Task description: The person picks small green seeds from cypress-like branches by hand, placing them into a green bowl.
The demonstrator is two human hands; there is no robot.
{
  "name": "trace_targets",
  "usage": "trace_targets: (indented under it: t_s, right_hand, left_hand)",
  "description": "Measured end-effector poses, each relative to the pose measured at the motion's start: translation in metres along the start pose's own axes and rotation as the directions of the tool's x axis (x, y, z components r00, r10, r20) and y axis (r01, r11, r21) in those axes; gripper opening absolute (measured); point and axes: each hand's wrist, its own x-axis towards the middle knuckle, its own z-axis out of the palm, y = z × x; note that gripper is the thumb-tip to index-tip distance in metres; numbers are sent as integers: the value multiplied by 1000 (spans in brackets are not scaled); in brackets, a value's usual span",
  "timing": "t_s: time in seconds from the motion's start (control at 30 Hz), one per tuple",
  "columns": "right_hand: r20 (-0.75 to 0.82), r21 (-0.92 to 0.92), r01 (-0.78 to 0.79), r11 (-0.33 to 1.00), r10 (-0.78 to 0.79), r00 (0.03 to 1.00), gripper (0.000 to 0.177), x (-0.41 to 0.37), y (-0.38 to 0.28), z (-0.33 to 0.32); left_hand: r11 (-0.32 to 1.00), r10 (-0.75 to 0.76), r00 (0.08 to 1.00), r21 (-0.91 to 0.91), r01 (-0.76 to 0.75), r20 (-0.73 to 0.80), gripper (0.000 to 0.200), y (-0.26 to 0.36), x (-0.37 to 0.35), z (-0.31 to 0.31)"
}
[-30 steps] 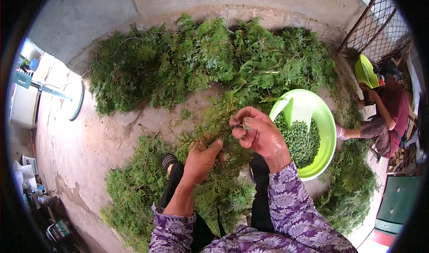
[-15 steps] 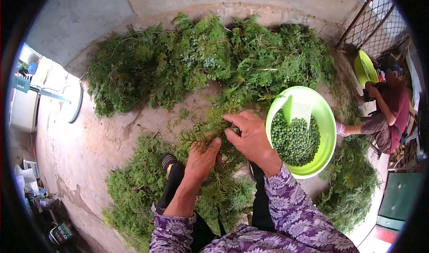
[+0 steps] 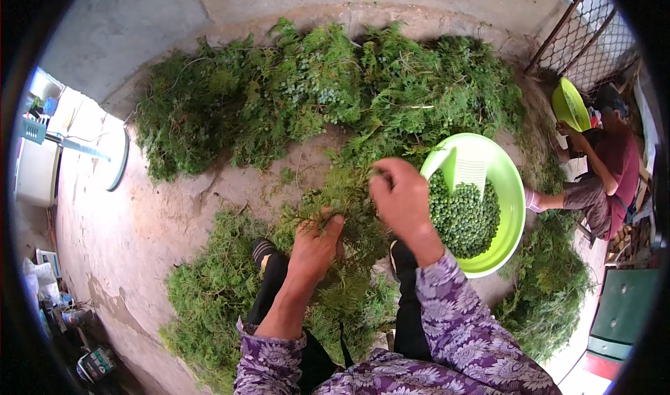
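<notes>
My left hand (image 3: 314,248) is closed round a leafy conifer branch (image 3: 335,198) between my knees, its thumb on top. The branch's sprays fan out past my fingers. To the right, my right hand (image 3: 406,203) is lifted off the branch, with thumb and fingertips curled together; anything between them is too small or hidden to make out. Just beyond it stands a light green washboard basin (image 3: 515,217), partly filled with small round green cones (image 3: 460,220). The back of my right hand overlaps the basin's left edge.
Cut conifer branches (image 3: 307,81) are heaped along the wall, with more greenery (image 3: 209,290) by my left foot. At right a seated person (image 3: 618,158) works beside another green basin (image 3: 569,105). A fan base (image 3: 118,161) stands left; a green box (image 3: 618,311) is lower right.
My right hand has pulled away from the branch to the right, its fingers curling in. My left hand keeps its hold nearly in place. The seated person's hands have risen towards their basin.
</notes>
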Motion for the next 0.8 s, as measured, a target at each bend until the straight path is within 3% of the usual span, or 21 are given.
trace_targets:
  t_s: [0.03, 0.07, 0.1, 0.17, 0.2, 0.27, 0.37, 0.43, 0.5, 0.53, 0.57, 0.6, 0.63, 0.7, 0.8]
  right_hand:
    - [-8, 90, -179, 980, 181, 983, 10, 7, 6, -6]
    - [316, 564, -566, 601, 476, 821, 12, 13, 11, -21]
    - [316, 564, -566, 602, 476, 821, 12, 13, 10, -26]
    - [533, 825, -562, 61, 248, 809, 12, 13, 8, -29]
    - [570, 817, -576, -28, 186, 800, 17, 11, 3, -27]
    - [595, 801, -598, -30, 153, 789, 17, 11, -8, -24]
    - [612, 785, -619, 28, 118, 782, 20, 8, -6, -21]
    - [614, 749, -612, 253, 83, 785, 21, 5, -10, -19]
    - [636, 720, -640, 268, 114, 763, 18, 4, -21, -18]
    - [592, 648, -604, 465, 191, 783, 17, 2, -26, -14]
    - [533, 535, -554, 637, 254, 807, 16, 0, -30, -11]
    - [381, 473, -261, 842, 72, 922, 22, -4, -12, 3]
    - [378, 473, -261, 842, 73, 923, 22, -5, -14, 6]
    - [278, 166, 57, 984, -103, 955, 23, -8, -16, 11]
    - [249, 74, 127, 989, -142, 958, 21, -7, -13, 13]
  left_hand:
    - [1000, 0, 1000, -1, 0, 0, 22, 8, -3, 1]
    - [997, -43, 999, 65, 43, -2, 22, 21, -8, 1]
    - [988, -85, 996, 130, 85, -7, 22, 28, -11, 2]
    - [998, -51, 999, 36, 52, -19, 22, 10, -4, 2]
    - [998, -19, 999, -58, 17, -34, 22, 5, -2, 2]
    - [999, 13, 999, -31, -14, -39, 21, 3, -1, 2]
    - [998, 54, 997, 14, -53, -53, 21, 4, -2, 2]
    - [997, 65, 996, 33, -63, -64, 21, 2, -1, 2]
    - [987, 118, 991, 115, -111, -58, 20, -3, 2, 2]
    - [987, 118, 991, 116, -111, -57, 20, -3, 2, 2]
    - [982, 137, 990, 139, -131, -33, 18, -3, 2, 3]
    - [975, 155, 988, 162, -151, -9, 16, -3, 2, 3]
    - [975, 155, 988, 163, -152, -7, 16, -5, 3, 4]
    - [937, 271, 962, 224, -267, 12, 14, -10, 4, 4]
    - [951, 252, 967, 181, -252, 23, 14, 0, 0, 9]
